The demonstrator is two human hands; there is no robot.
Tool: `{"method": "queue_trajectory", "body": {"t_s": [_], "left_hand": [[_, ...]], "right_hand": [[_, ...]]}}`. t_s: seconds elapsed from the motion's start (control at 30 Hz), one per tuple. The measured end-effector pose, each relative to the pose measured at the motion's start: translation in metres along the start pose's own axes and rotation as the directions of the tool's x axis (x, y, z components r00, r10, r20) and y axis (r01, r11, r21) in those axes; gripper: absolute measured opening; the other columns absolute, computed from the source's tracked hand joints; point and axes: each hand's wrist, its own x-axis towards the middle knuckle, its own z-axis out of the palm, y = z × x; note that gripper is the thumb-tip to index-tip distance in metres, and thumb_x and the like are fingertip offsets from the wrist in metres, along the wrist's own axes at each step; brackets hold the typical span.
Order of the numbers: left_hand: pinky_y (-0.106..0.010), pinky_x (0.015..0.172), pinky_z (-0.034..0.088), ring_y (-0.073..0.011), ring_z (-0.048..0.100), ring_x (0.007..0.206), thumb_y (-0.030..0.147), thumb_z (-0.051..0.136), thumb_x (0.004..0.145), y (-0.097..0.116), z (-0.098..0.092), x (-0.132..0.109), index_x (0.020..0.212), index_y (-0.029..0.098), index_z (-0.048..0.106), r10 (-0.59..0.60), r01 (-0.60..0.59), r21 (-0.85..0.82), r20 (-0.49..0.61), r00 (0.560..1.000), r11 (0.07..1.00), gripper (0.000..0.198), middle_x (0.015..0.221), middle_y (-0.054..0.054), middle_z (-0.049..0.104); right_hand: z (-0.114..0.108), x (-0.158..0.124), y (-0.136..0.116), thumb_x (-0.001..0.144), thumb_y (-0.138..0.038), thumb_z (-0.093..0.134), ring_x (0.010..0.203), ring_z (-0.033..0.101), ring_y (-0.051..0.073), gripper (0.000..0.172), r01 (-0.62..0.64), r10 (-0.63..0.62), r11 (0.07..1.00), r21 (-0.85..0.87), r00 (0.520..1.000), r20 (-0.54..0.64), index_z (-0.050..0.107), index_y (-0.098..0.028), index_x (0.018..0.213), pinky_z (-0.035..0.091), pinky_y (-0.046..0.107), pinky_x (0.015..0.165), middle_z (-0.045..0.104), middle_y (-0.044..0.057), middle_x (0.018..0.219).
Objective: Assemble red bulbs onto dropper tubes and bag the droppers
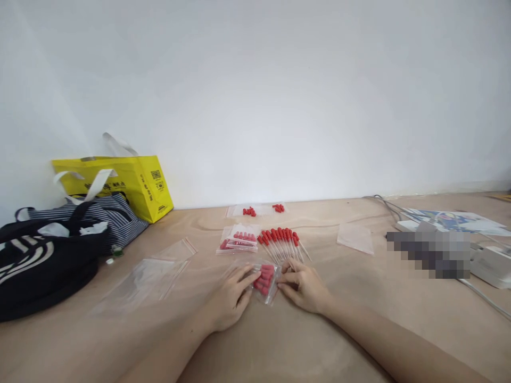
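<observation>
A small clear zip bag (265, 283) with several red rubber bulbs in it lies on the table between my hands. My left hand (233, 298) has its fingers on the bag's left side, the index finger over the bulbs. At the bag's right edge, my right hand (301, 284) pinches the plastic. Just beyond, several thin clear droppers with red bulbs (281, 236) lie fanned out. Left of them is a small stack of filled bags (239, 239). Farther back, another clear bag (261, 210) shows two groups of red bulbs.
Flat clear bags (143, 276) lie at the left, and one more bag (355, 238) is at the right. A black bag (43, 271), striped bag (123, 221) and yellow bag (155, 186) stand far left. Cables, papers (471, 221) and a white power strip (493, 266) lie far right.
</observation>
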Motion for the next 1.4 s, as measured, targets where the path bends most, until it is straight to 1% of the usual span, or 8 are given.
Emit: {"method": "queue_trajectory", "body": {"t_s": [0.17, 0.3, 0.43, 0.57, 0.77, 0.9, 1.13, 1.4], "left_hand": [[-0.045, 0.097, 0.034, -0.023, 0.039, 0.117, 0.011, 0.038, 0.079, -0.015, -0.008, 0.001, 0.112, 0.02, 0.053, -0.058, 0.066, 0.062, -0.124, 0.991, 0.996, 0.037, 0.122, -0.008, 0.049], [-0.038, 0.092, 0.041, -0.0222, 0.047, 0.109, 0.031, 0.052, 0.077, 0.003, -0.012, -0.002, 0.115, 0.02, 0.049, 0.025, -0.03, -0.059, -0.072, 0.997, 0.998, 0.04, 0.12, -0.009, 0.05], [-0.036, 0.091, 0.042, -0.022, 0.049, 0.107, 0.031, 0.056, 0.074, 0.017, -0.01, -0.001, 0.113, 0.019, 0.051, 0.148, -0.151, -0.078, -0.042, 0.988, 0.985, 0.041, 0.116, -0.009, 0.054], [-0.03, 0.081, 0.048, -0.0175, 0.057, 0.092, 0.02, 0.045, 0.08, 0.01, -0.008, 0.001, 0.103, 0.019, 0.056, 0.187, -0.191, -0.028, -0.113, 0.976, 0.981, 0.026, 0.1, -0.007, 0.062], [-0.026, 0.071, 0.05, -0.0149, 0.061, 0.08, 0.014, 0.036, 0.084, 0.0, -0.007, -0.003, 0.092, 0.019, 0.059, 0.32, -0.288, 0.17, -0.21, 0.924, 0.942, 0.025, 0.087, -0.005, 0.065], [-0.022, 0.066, 0.05, -0.0131, 0.062, 0.077, 0.014, 0.036, 0.085, -0.001, -0.005, -0.008, 0.086, 0.019, 0.057, 0.234, -0.205, 0.131, -0.277, 0.932, 0.97, 0.022, 0.085, -0.004, 0.065], [-0.019, 0.063, 0.048, -0.0113, 0.061, 0.073, 0.015, 0.038, 0.084, 0.0, -0.011, -0.011, 0.078, 0.018, 0.054, 0.114, -0.131, -0.031, -0.32, 0.94, 0.991, 0.017, 0.079, -0.003, 0.063], [-0.019, 0.063, 0.049, -0.0111, 0.062, 0.072, 0.02, 0.039, 0.084, -0.003, -0.009, -0.013, 0.079, 0.02, 0.057, 0.138, -0.12, 0.083, -0.269, 0.953, 0.989, 0.019, 0.083, -0.002, 0.066]], "right_hand": [[0.0, -0.002, -0.01, 0.073, -0.017, 0.051, 0.076, 0.054, 0.012, 0.026, 0.086, -0.091, 0.992, 0.094, 0.995, 0.046, 0.061, -0.025, 0.096, 0.041, 0.023, 0.067, 0.056, 0.002, 0.091], [0.002, 0.0, 0.002, 0.069, -0.014, 0.052, 0.076, 0.054, 0.013, 0.04, -0.054, 0.056, 0.997, 0.056, 0.997, -0.046, 0.054, -0.025, 0.108, 0.042, 0.025, 0.068, 0.053, 0.004, 0.101], [0.001, 0.005, 0.013, 0.073, -0.018, 0.051, 0.073, 0.054, 0.014, 0.028, -0.161, 0.161, 0.987, -0.003, 0.986, -0.044, 0.061, -0.023, 0.098, 0.041, 0.026, 0.067, 0.057, 0.003, 0.092], [-0.001, 0.008, 0.011, 0.073, -0.021, 0.052, 0.075, 0.055, 0.014, 0.022, -0.069, 0.069, 0.998, 0.009, 0.997, 0.029, 0.063, -0.022, 0.093, 0.04, 0.024, 0.066, 0.06, 0.002, 0.083], [0.003, 0.009, 0.007, 0.073, -0.021, 0.053, 0.071, 0.055, 0.013, 0.026, 0.029, -0.03, 1.0, 0.011, 0.999, 0.016, 0.06, -0.022, 0.098, 0.04, 0.022, 0.061, 0.059, 0.001, 0.08], [0.01, 0.011, 0.008, 0.076, -0.024, 0.051, 0.075, 0.055, 0.013, 0.024, 0.13, -0.136, 0.986, -0.103, 0.989, -0.05, 0.059, -0.022, 0.099, 0.039, 0.022, 0.063, 0.059, 0.003, 0.087], [0.016, 0.023, 0.013, 0.083, -0.022, 0.042, 0.064, 0.05, 0.012, 0.02, 0.349, -0.402, 0.872, -0.343, 0.91, -0.098, 0.061, -0.02, 0.082, 0.03, 0.023, 0.051, 0.058, 0.003, 0.07], [0.019, 0.029, 0.018, 0.084, -0.016, 0.037, 0.067, 0.047, 0.013, 0.02, 0.343, -0.397, 0.854, -0.391, 0.915, -0.064, 0.056, -0.015, 0.077, 0.029, 0.024, 0.051, 0.055, 0.005, 0.073]]}}
